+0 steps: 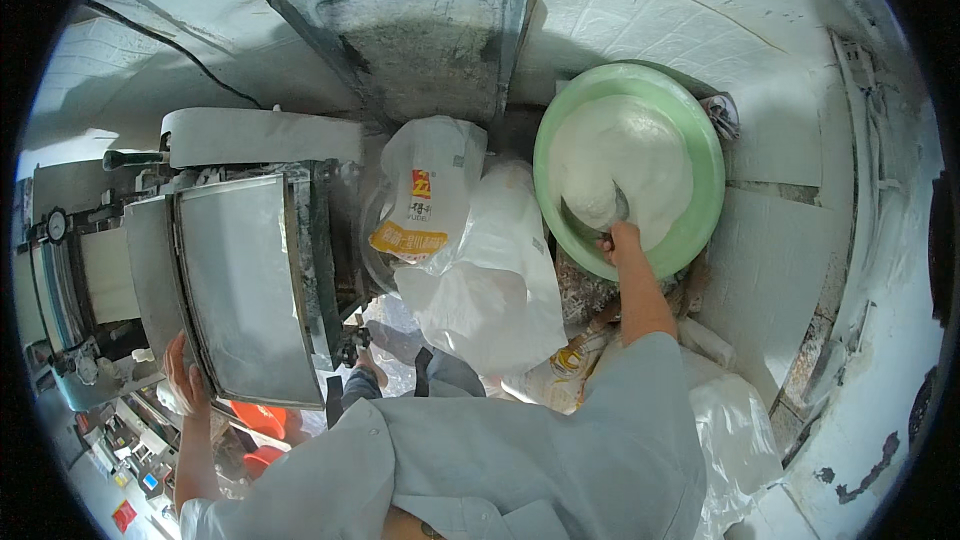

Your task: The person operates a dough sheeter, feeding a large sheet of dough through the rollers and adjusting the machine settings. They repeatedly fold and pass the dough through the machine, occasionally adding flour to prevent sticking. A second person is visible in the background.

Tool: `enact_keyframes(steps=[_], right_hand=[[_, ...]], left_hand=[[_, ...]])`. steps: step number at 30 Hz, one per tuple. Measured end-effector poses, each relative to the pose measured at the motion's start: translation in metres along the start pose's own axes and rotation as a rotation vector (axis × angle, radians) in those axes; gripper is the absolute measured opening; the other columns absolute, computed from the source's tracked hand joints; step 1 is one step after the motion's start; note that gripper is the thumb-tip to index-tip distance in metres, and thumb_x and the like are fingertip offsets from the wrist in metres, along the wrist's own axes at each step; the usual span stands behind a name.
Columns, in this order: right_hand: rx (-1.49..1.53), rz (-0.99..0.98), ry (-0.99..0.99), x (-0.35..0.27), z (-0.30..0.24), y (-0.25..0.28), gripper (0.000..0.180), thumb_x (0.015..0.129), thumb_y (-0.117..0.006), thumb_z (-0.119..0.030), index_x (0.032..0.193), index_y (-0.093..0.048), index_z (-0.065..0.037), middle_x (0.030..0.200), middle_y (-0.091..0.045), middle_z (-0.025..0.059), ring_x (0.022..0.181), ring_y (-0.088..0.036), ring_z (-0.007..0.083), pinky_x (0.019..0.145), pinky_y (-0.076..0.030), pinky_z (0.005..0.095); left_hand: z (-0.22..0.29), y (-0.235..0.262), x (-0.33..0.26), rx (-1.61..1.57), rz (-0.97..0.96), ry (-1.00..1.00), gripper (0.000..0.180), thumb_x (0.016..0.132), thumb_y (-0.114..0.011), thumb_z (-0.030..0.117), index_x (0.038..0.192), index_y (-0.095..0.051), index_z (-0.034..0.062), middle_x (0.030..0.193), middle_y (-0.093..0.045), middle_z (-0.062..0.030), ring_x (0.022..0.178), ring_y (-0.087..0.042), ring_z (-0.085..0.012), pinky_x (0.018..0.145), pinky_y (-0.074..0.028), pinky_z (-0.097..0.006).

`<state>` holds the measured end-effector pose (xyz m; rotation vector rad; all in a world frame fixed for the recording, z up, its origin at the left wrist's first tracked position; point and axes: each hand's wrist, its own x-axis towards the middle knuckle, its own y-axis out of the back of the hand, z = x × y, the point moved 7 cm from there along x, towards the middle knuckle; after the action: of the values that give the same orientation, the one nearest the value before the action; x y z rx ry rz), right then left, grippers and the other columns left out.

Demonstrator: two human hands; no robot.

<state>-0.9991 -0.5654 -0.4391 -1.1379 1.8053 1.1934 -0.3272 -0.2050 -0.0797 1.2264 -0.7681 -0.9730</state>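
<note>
Green plastic basin [700, 140] up on the right, heaped with white flour [625, 155]. Right hand [622, 240] is closed around the handle of a metal scoop [612, 210] that's dug into the flour at the basin's near edge. Left hand [182, 372] is over on the other side, fingers wrapped round the lower corner of the machine's metal hopper tray [245, 285]. Between the two sits a pile of white flour sacks [490, 280], one with a yellow and red label, leaning against the machine.
</note>
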Motion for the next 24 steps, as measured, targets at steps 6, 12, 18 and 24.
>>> enact_keyframes(steps=[6, 12, 18, 24], right_hand=[[-0.144, -0.028, 0.065, -0.016, -0.025, 0.025, 0.013, 0.087, -0.038, -0.005, 0.086, -0.045, 0.005, 0.063, -0.052, 0.015, 0.04, -0.036, 0.0135, 0.037, -0.026, 0.0304], [0.027, -0.048, 0.127, -0.034, -0.023, 0.084, 0.019, 0.089, -0.039, -0.008, 0.098, -0.047, 0.006, 0.069, -0.056, 0.0169, 0.042, -0.041, 0.0138, 0.038, -0.032, 0.0254], [0.201, -0.094, 0.238, -0.007, -0.035, 0.053, 0.034, 0.089, -0.043, -0.01, 0.12, -0.037, 0.003, 0.088, -0.056, 0.0203, 0.054, -0.051, 0.0202, 0.043, -0.037, 0.0277], [0.277, -0.025, 0.27, -0.01, -0.002, 0.091, 0.034, 0.091, -0.036, -0.014, 0.121, -0.039, 0.002, 0.085, -0.052, 0.0124, 0.054, -0.043, 0.0177, 0.047, -0.035, 0.03]], left_hand=[[0.013, 0.001, 0.009, 0.01, 0.012, -0.042, 0.062, 0.091, -0.034, 0.05, 0.122, -0.05, -0.001, 0.12, -0.052, -0.0203, 0.114, -0.047, -0.0354, 0.099, -0.032, -0.042], [0.011, 0.006, 0.009, 0.002, 0.034, -0.046, 0.06, 0.09, -0.035, 0.049, 0.119, -0.052, -0.0015, 0.116, -0.054, -0.0206, 0.11, -0.05, -0.0358, 0.096, -0.035, -0.043], [0.004, 0.0, 0.0, -0.088, 0.133, -0.041, 0.046, 0.084, -0.046, 0.034, 0.112, -0.057, -0.001, 0.108, -0.058, -0.0204, 0.103, -0.054, -0.0365, 0.091, -0.04, -0.042], [0.032, 0.021, 0.008, -0.165, 0.191, -0.07, 0.035, 0.077, -0.05, 0.027, 0.098, -0.062, 0.001, 0.092, -0.061, -0.0185, 0.087, -0.058, -0.0357, 0.078, -0.046, -0.041]])
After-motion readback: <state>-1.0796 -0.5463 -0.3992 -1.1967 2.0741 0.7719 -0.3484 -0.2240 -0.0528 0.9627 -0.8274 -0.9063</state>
